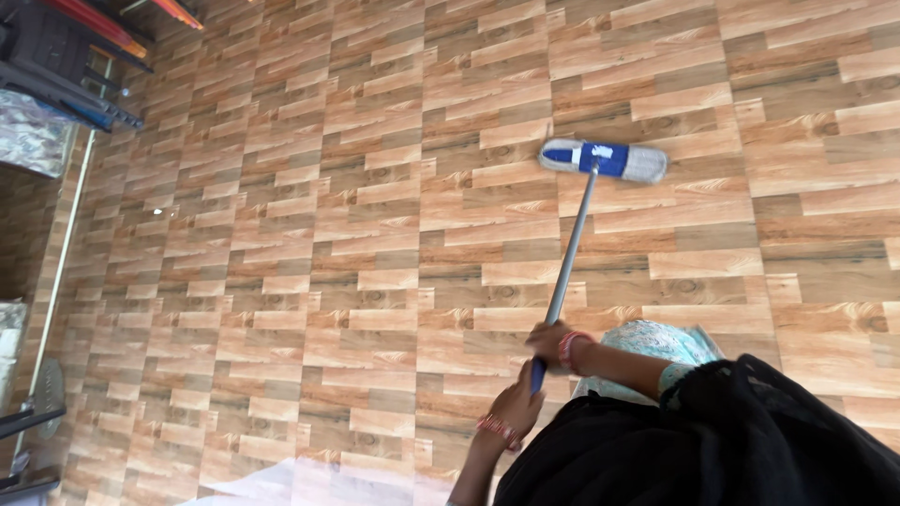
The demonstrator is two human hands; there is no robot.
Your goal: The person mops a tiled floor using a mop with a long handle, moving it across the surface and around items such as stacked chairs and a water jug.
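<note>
Wood-pattern floor (309,253) | both hands wrapped round mop handle (569,253): left hand (516,405) low, right hand (551,342) above | mop head (605,159) flat on floor

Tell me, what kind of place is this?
Probably a room in a home. The floor has wood-patterned tiles, both hands, the left hand and the right hand, grip a flat mop, and dark furniture stands at the edge.
</note>
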